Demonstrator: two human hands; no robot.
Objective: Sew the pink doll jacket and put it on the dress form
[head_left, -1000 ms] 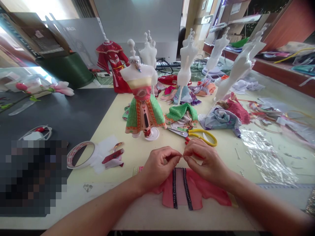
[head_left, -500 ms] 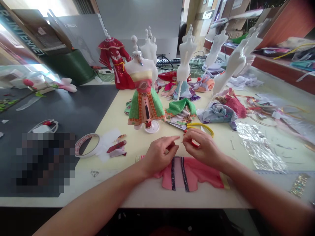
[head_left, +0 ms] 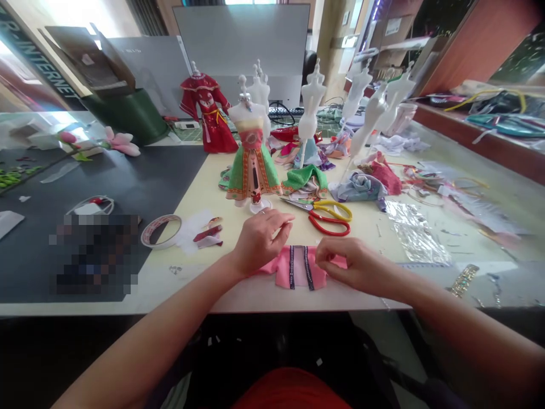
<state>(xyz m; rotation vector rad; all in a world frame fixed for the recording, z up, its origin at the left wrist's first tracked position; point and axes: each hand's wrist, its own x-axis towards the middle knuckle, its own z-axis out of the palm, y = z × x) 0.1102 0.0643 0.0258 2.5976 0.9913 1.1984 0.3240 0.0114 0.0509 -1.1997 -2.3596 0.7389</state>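
Note:
A small pink doll jacket (head_left: 283, 274) with two dark, dotted trim strips lies flat at the table's front edge. Over its left sleeve hovers my left hand (head_left: 263, 238), thumb and forefinger brought close together; whatever sits between them is too small to see. My right hand (head_left: 355, 262) covers the right sleeve, its fingers curled into a pinch beside the right trim. What that pinch holds, if anything, cannot be made out. Just beyond the hands rest scissors (head_left: 334, 218) with one yellow and one red handle.
A mannequin in a green and pink dress (head_left: 254, 162) stands behind my left hand. Further back are a red-robed mannequin (head_left: 209, 113) and several bare white ones (head_left: 313, 96). A tape roll (head_left: 147, 234), fabric scraps (head_left: 208, 234), silvery plastic (head_left: 419, 236) and a jewelled strip (head_left: 465, 279) lie around.
My hands have moved apart and lower over the jacket, the right one to its right side. The scissors are now uncovered. The camera view has shifted.

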